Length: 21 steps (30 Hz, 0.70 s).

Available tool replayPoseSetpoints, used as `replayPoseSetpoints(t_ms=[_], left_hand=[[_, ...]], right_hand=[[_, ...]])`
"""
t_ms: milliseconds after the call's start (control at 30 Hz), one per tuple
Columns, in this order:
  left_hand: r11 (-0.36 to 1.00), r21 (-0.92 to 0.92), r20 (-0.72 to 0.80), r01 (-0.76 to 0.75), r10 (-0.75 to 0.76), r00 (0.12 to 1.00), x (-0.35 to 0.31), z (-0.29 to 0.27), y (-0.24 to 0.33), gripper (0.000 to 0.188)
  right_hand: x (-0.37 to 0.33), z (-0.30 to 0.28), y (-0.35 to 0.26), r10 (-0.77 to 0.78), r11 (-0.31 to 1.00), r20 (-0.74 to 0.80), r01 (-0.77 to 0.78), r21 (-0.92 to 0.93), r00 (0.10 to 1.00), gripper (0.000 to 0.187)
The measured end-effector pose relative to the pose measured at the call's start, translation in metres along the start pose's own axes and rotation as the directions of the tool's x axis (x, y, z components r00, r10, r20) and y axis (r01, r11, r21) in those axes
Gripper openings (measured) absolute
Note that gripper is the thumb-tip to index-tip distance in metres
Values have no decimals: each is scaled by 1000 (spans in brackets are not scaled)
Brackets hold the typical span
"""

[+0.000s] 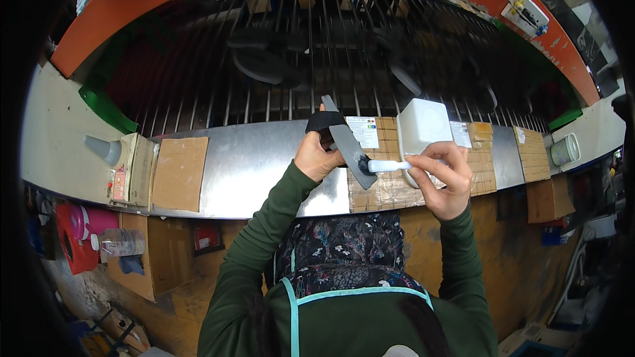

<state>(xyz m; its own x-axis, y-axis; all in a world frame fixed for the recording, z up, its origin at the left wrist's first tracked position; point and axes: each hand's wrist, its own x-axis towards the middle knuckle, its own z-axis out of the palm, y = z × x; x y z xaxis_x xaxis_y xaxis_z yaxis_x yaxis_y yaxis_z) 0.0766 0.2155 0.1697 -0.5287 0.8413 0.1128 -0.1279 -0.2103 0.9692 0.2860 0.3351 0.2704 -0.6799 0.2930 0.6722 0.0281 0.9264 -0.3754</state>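
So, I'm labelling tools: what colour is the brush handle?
The brush handle is white, clearest in the head view.

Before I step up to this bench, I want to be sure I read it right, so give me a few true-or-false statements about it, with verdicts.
1. The left hand holds the sandal. True.
2. The right hand holds the white tub. False: the right hand holds the brush; the tub is beyond it.
3. The brush's tip is at the sandal. True.
4. The clear bottle is at the far right. False: the bottle is at the left.
5. Both sleeves are green. True.
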Motion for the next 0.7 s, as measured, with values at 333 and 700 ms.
replayPoseSetpoints(t_ms=[333,700], left_hand=[[905,-388,215,174,-94,972,2,-2,-16,51],[622,-551,379,556,-407,831,-9,15,-14,52]], right_hand=[[14,-3,-1,-61,998,-20,60,-11,998,25],[33,-2,-2,-135,990,-22,134,-34,991,24]])
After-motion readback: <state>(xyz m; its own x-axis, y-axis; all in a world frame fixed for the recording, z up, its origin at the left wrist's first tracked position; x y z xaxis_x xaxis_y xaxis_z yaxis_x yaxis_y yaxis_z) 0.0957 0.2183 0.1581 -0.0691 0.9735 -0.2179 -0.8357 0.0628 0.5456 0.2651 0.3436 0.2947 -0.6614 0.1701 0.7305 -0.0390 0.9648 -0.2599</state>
